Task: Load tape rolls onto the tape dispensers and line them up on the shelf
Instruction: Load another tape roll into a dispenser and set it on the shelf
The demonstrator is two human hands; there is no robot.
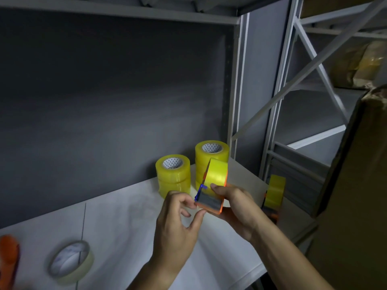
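My right hand (236,208) grips an orange tape dispenser (210,204) above the white shelf (129,216); a yellow tape roll (216,171) sits loaded on it. My left hand (178,218) pinches at the dispenser's front corner by the blue blade part (201,190). Two stacks of yellow rolls stand behind, one at the left (173,174) and a taller one at the right (211,151). A second loaded dispenser (274,191) stands at the shelf's right end.
A pale, nearly used-up tape roll (71,261) lies flat at the front left. An orange object (8,258) shows at the left edge. A large cardboard box (356,185) stands at the right. Grey metal shelf posts (238,80) rise behind.
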